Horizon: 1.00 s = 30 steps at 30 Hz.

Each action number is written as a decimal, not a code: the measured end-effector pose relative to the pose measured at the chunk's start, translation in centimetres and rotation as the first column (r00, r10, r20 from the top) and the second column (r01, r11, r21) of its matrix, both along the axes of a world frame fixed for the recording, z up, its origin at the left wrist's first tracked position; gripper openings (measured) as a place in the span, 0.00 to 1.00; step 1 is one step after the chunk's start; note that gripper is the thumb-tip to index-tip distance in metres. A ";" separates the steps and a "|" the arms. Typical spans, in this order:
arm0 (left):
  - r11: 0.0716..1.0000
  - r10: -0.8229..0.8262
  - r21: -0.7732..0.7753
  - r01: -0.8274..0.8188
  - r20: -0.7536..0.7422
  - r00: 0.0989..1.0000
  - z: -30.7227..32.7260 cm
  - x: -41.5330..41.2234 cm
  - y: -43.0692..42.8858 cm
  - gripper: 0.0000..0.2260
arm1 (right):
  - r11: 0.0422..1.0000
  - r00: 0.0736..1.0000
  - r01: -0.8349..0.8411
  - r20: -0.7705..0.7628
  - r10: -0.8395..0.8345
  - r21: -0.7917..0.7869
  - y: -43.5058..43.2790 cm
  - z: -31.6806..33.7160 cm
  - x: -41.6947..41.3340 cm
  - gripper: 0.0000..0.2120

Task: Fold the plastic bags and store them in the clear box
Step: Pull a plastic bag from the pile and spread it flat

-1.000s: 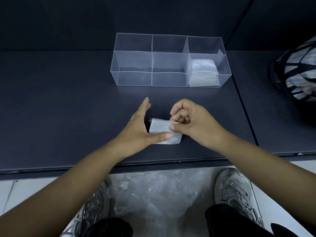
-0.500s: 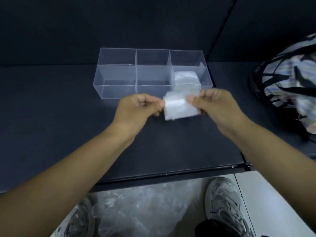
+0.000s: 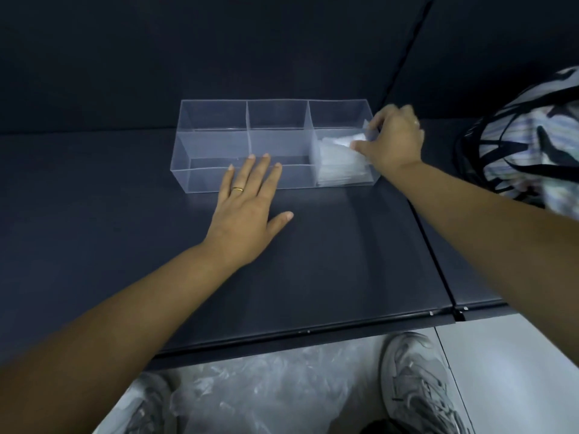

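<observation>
The left hand (image 3: 247, 211) is lying flat and released on the dark tabletop (image 3: 329, 261), its straight fingers reaching the near wall of the clear box (image 3: 213, 180). In the near right compartment, a folded plastic bag (image 3: 336, 148) is leaning tilted on a stack of bags (image 3: 341, 175), and the right hand (image 3: 394, 142) is pinching it.

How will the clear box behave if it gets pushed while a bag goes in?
Probably light: the box has thin clear walls and only its right end holds bags. It would likely slide on the smooth table rather than tip, being low and wide. The left hand lies flat at its front.
</observation>
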<state>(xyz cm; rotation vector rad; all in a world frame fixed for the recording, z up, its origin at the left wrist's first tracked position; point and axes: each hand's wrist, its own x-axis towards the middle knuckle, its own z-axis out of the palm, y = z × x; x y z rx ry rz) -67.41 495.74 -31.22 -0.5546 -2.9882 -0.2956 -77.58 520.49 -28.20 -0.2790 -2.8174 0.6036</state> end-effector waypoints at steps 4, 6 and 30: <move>1.000 -0.008 0.012 0.008 0.029 1.000 -0.1 0.6 -0.8 0.34 | 0.951 0.947 -0.309 -0.078 0.310 0.024 -1.0 0.7 1.8 0.07; 1.000 -0.018 -0.001 0.019 0.043 0.999 -0.2 0.8 -1.2 0.34 | 0.877 0.867 -0.480 0.173 0.467 0.039 -1.7 0.5 2.9 0.16; 0.991 -0.071 -0.101 0.091 0.190 0.979 -3.6 12.2 -4.2 0.32 | 0.327 0.278 -0.937 0.302 0.912 -0.123 -5.4 -6.1 29.9 0.23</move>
